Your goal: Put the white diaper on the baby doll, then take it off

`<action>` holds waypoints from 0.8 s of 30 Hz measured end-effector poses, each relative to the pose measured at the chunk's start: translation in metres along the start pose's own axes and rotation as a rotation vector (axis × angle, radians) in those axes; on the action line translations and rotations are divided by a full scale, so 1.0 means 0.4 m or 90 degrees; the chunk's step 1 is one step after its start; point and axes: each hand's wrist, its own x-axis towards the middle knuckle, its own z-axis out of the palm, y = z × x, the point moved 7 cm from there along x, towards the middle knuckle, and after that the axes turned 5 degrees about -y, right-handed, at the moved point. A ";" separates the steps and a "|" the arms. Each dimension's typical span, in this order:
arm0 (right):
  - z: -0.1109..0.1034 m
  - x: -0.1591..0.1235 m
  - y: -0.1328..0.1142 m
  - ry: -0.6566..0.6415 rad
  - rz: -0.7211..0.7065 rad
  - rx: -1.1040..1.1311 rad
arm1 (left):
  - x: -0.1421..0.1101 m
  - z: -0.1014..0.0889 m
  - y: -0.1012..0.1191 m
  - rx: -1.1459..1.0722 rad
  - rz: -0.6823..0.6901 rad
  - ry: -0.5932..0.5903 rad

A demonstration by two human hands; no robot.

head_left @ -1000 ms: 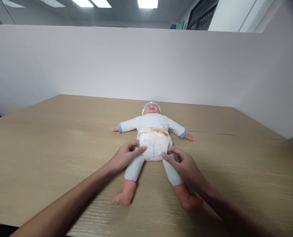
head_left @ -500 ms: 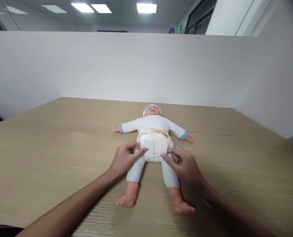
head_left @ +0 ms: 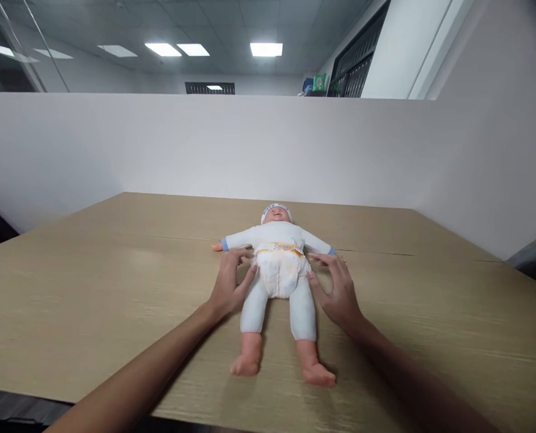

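Observation:
A baby doll [head_left: 277,233] in a white outfit with blue cuffs and a printed white headband lies on its back, feet toward me. Around its hips is a white diaper [head_left: 278,273] with an orange patterned waistband. My left hand [head_left: 232,279] is at the doll's hip on the left, thumb and fingers apart, the thumb by the diaper's edge. On the other side my right hand [head_left: 337,288] is spread beside the hip, its thumb near the diaper's edge and its fingers partly covering the doll's hand. Neither hand grips anything.
The doll lies on a wide wooden table [head_left: 114,288] with a thin seam across it. A white partition wall [head_left: 249,144] rises behind the table and along the right. The table's front edge shows at the lower left.
Both hands have opened from their pinch at the diaper's leg edges and moved outward and slightly up. The doll's legs lie closer together. The camera view has tilted upward.

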 end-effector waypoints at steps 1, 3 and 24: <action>0.009 0.004 0.006 -0.017 -0.013 0.010 | 0.007 0.005 -0.004 -0.001 0.018 -0.013; 0.033 0.012 0.016 -0.059 -0.043 0.033 | 0.022 0.016 -0.011 -0.003 0.052 -0.042; 0.094 0.038 0.025 -0.214 -0.130 -0.003 | 0.061 0.074 -0.021 0.014 0.149 -0.299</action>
